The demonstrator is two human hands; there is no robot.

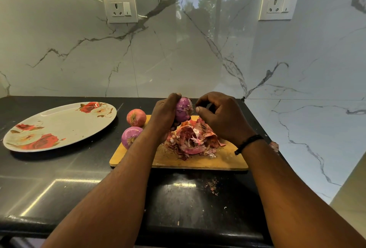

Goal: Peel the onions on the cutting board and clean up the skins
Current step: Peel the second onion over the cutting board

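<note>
While left hand (164, 113) grips a peeled onion (183, 109) above the board (178, 160), right hand (219, 117) curls beside its root end, pinch unclear. Bare onion: firm, likely slick; cup it. Skins (194, 141): light, brittle; gather by the heap.

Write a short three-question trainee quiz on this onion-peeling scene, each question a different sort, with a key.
1. True or false: the left hand holds the peeled purple onion above the rectangular wooden cutting board.
2. Where does the pile of reddish onion skins lie? A) on the oval floral plate B) on the cutting board C) on the black countertop
3. How many other onions sit at the board's left edge?

Key: 1 true; 2 B; 3 two: one brownish-red onion, one purple onion.
</note>
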